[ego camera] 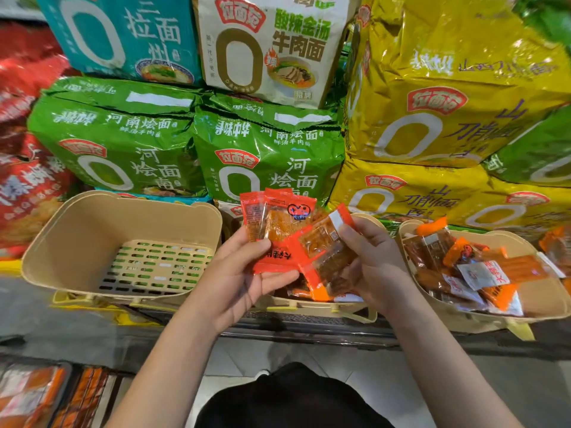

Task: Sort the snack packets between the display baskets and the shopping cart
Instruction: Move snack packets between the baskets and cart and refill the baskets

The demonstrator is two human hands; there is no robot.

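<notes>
While a fan of orange snack packets point(279, 225) is pinched between thumb and curled fingers of the left hand point(247, 273), 1 clear-windowed packet point(327, 251) is gripped by the right hand point(374, 257), above a middle basket point(309, 304). An empty beige basket point(77, 230) sits left; a packet-filled basket point(540, 307) sits right, below stacked noodle bags point(268, 149).
</notes>
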